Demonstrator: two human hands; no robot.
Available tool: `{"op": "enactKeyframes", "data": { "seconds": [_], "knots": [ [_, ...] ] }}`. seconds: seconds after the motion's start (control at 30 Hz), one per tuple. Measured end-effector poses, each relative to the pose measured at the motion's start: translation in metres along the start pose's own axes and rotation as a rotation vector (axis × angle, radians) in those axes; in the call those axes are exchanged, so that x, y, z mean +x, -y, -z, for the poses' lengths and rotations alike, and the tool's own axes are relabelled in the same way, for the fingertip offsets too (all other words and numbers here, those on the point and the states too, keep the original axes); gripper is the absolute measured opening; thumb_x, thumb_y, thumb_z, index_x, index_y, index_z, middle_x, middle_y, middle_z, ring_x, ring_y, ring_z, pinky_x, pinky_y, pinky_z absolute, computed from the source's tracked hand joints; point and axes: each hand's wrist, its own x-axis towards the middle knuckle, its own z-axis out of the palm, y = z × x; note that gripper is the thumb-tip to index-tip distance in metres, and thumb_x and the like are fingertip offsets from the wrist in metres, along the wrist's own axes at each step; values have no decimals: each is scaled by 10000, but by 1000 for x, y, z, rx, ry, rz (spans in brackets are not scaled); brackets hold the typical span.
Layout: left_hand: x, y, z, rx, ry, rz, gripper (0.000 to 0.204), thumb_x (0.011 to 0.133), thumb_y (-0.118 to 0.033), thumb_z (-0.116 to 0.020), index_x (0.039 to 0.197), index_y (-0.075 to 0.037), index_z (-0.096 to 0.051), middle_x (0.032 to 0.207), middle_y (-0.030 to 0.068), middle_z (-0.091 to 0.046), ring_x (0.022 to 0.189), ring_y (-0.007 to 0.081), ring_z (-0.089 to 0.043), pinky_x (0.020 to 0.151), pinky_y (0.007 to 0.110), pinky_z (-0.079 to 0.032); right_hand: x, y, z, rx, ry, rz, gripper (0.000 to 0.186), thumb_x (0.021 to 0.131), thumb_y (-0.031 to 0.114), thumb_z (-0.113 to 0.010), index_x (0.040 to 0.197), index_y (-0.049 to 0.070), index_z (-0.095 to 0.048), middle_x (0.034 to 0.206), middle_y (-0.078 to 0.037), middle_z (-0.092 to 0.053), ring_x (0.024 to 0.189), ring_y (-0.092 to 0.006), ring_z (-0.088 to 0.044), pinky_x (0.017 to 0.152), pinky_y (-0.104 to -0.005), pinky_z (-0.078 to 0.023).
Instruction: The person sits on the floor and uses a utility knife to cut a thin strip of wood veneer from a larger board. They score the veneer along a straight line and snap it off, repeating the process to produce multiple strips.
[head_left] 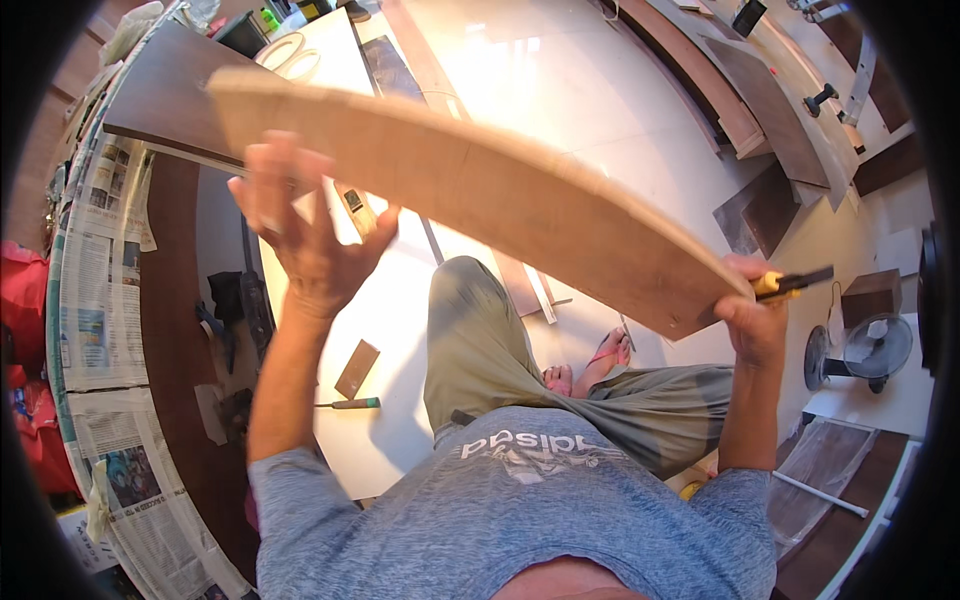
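Note:
A long, pale brown wooden board (480, 190) is held up slantwise across my lap. My left hand (305, 230) is at its left part with fingers spread and blurred over the lower edge; whether they press on it is unclear. My right hand (750, 315) grips the board's right end, together with a yellow-handled tool (775, 283) with a dark, narrow tip. Below the board, a small wood-bodied tool (355, 210) is partly visible on the left. A loose brown offcut (357, 368) and a green-and-black handled tool (355, 403) lie on the floor beside my bent leg.
A newspaper-covered surface (100, 330) runs along the left, with red cloth (25, 300) beyond and a dark panel (170, 100) at its far end. Planks (745, 100) lie at the upper right. A small fan (870, 345) stands on the right, near plastic-wrapped pieces (820, 470).

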Motion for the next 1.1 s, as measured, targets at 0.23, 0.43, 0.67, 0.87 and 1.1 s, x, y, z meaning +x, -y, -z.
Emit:
{"op": "enactKeyframes", "data": {
  "seconds": [0.23,0.43,0.67,0.87,1.1],
  "knots": [
    [17,-105,-61,-1839,55,1419,699,1047,-513,-427,1509,7,-353,1401,199,-548,1277,284,-546,1038,485,-476,3,3,-79,213,-373,-324,423,819,89,-802,1170,-103,-665,754,-16,-668,560,-44,-546,515,-176,-420],
    [20,-104,-148,-1685,-143,1786,646,1044,-484,-510,1372,69,-446,1267,177,-616,1119,300,-647,926,436,-594,23,15,-123,-39,-319,-336,497,844,193,-833,1200,-104,-656,780,-40,-687,586,-58,-570,536,-199,-458],
    [51,-44,-143,-1990,-73,1809,499,1069,-420,-479,1338,-3,-532,1220,171,-661,1089,297,-667,927,454,-590,20,20,-94,45,-210,-292,446,880,260,-817,1166,-59,-694,998,-105,-772,650,-43,-588,554,-193,-479],
    [61,4,-127,-2579,-34,1774,311,1033,-270,-537,1115,26,-592,960,118,-633,819,236,-673,720,358,-627,28,-1,-69,-60,-294,-209,307,876,244,-824,1040,-6,-758,764,2,-688,564,-33,-525,503,-190,-431],
    [71,-2,-124,-2800,-8,1563,304,1085,-198,-459,1156,89,-387,1003,111,-589,914,230,-675,734,303,-613,33,-30,-59,-55,-353,-323,291,877,259,-818,1003,4,-759,673,28,-607,487,-42,-501,415,-184,-372]
  ]
}}
